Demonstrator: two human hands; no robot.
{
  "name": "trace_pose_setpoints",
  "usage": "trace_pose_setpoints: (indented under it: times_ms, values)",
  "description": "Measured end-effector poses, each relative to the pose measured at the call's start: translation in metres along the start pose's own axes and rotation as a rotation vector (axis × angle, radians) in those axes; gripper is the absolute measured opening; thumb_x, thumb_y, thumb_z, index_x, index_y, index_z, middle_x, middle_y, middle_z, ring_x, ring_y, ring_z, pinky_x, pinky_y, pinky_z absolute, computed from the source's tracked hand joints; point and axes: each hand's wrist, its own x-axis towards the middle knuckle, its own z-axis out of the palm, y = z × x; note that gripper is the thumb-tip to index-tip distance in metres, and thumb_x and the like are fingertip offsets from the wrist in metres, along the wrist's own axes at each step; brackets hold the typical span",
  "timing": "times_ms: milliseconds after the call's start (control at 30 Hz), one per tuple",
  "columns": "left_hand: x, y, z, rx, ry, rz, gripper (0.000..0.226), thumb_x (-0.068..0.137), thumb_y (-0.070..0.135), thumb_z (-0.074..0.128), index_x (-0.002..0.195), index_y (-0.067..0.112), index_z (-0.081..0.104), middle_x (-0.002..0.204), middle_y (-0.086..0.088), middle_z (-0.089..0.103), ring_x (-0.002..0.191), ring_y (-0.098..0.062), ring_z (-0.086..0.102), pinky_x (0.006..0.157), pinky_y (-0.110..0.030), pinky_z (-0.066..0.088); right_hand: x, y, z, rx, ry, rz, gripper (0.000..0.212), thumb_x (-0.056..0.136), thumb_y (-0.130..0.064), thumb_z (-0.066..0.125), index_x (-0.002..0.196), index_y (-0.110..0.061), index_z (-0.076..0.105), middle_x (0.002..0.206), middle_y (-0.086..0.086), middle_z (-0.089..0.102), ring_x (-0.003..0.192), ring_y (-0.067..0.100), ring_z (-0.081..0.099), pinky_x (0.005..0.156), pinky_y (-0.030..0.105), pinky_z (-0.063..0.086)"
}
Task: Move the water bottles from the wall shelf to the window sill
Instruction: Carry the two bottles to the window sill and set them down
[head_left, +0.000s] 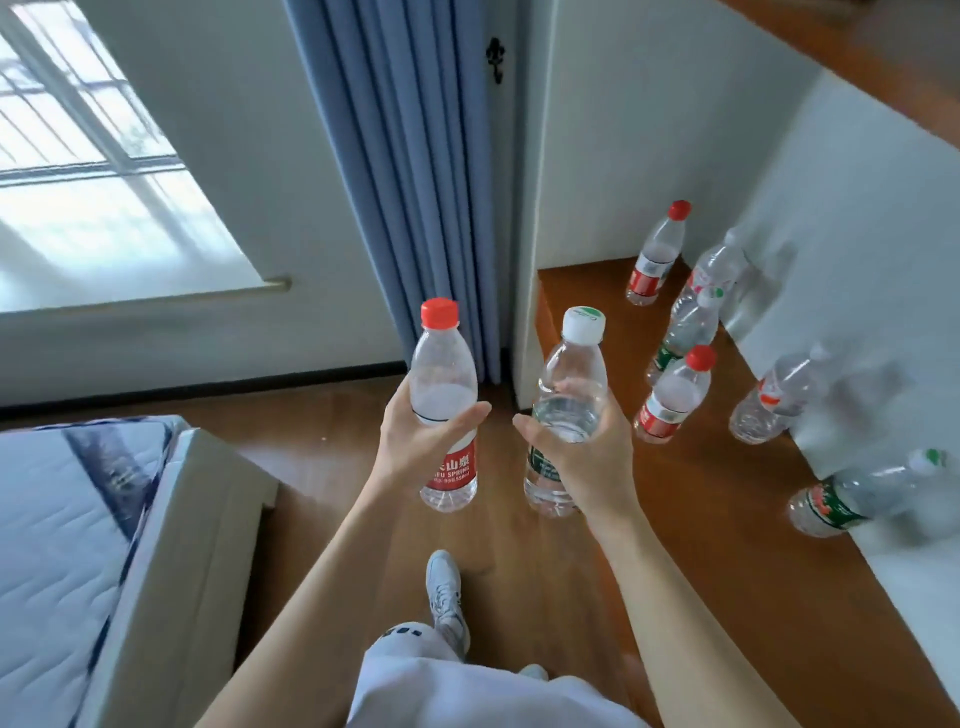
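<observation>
The red label on the red-cap bottle (444, 384) reads "FU SPRING" under the characters 山泉, and my thumb hides the start of the writing. My left grip (415, 441) is wrapped round its clear middle and holds it upright near the centre. Just at its 3 o'clock, my right grip (587, 457) is curled round the white-cap bottle (571, 384). This one is clear too, with a water line partway up and a dark green label whose print is too small to read. I cannot make out the green script on its cap. Both are in the air over the floor, not touching. Six more bottles (672, 395) stand on the shelf (717, 519) at 3 o'clock, two of them with red caps and red labels. The sill (119, 244) lies at 10 o'clock, well apart.
</observation>
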Motion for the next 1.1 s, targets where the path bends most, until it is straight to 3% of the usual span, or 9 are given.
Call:
trace_pose_setpoints:
  times_ms: [167,300,400,567,667,800,900,1100]
  values:
    - [-0.006,-0.013,-0.068,-0.024,0.194,-0.026,0.057,0.061,0.045,0.086,0.108,0.021,0.062,0.096,-0.006,0.072,0.087,-0.025,0.072,0.075,-0.037,0.060,0.011,-0.011,0.069,0.014,-0.174,-0.037,0.058,0.065,-0.046,0.084,0.114,-0.034,0.055,0.107,-0.015,0.065,0.098,0.000,0.065,0.075,0.011,0.053]
    - [-0.001,-0.023,-0.113,-0.036,0.321,-0.038,0.053,0.067,0.034,0.085,0.111,0.017,0.061,0.096,-0.004,0.072,0.084,-0.018,0.072,0.067,-0.022,0.056,0.024,-0.019,0.123,0.010,-0.285,-0.061,0.055,0.061,-0.049,0.086,0.106,-0.039,0.055,0.103,-0.015,0.067,0.096,0.005,0.068,0.077,0.020,0.057]
    - [0.015,-0.030,-0.145,-0.035,0.387,-0.043,0.058,0.066,0.038,0.081,0.115,0.017,0.059,0.098,0.000,0.071,0.087,-0.011,0.071,0.064,-0.015,0.054,0.039,-0.023,0.165,-0.011,-0.337,-0.081,0.057,0.063,-0.044,0.089,0.109,-0.031,0.057,0.104,-0.007,0.068,0.096,0.010,0.069,0.078,0.028,0.059]
    - [0.063,-0.043,-0.207,-0.033,0.476,-0.027,0.061,0.066,0.042,0.079,0.118,0.018,0.058,0.103,0.000,0.069,0.091,-0.008,0.069,0.066,-0.012,0.053,0.076,-0.032,0.245,-0.051,-0.423,-0.108,0.055,0.067,-0.036,0.091,0.110,-0.028,0.057,0.106,-0.007,0.067,0.097,0.010,0.068,0.078,0.022,0.057]
    - [0.097,-0.048,-0.247,-0.040,0.535,-0.040,0.062,0.065,0.043,0.079,0.118,0.020,0.058,0.104,0.002,0.068,0.092,-0.013,0.069,0.067,-0.014,0.055,0.104,-0.046,0.298,-0.083,-0.479,-0.134,0.055,0.068,-0.036,0.090,0.111,-0.027,0.057,0.106,-0.011,0.065,0.097,0.004,0.065,0.075,0.011,0.052]
    - [0.143,-0.054,-0.304,-0.063,0.573,-0.068,0.063,0.064,0.050,0.087,0.115,0.026,0.059,0.104,0.001,0.069,0.095,-0.018,0.069,0.076,-0.029,0.060,0.141,-0.067,0.364,-0.095,-0.511,-0.148,0.053,0.069,-0.028,0.090,0.112,-0.019,0.060,0.102,-0.018,0.061,0.093,-0.015,0.058,0.071,0.002,0.045]
    - [0.173,-0.055,-0.342,-0.050,0.597,-0.071,0.066,0.060,0.056,0.083,0.114,0.028,0.059,0.102,0.001,0.069,0.094,-0.020,0.070,0.077,-0.036,0.061,0.163,-0.076,0.406,-0.077,-0.525,-0.135,0.053,0.068,-0.025,0.091,0.111,-0.017,0.060,0.099,-0.016,0.063,0.087,-0.014,0.060,0.069,0.003,0.046]
    - [0.217,-0.053,-0.386,-0.074,0.675,-0.085,0.057,0.065,0.047,0.086,0.111,0.028,0.059,0.099,0.002,0.069,0.088,-0.012,0.071,0.067,-0.022,0.057,0.197,-0.080,0.467,-0.090,-0.565,-0.134,0.057,0.062,-0.039,0.091,0.108,-0.023,0.061,0.097,-0.017,0.066,0.088,-0.003,0.065,0.077,0.019,0.055]
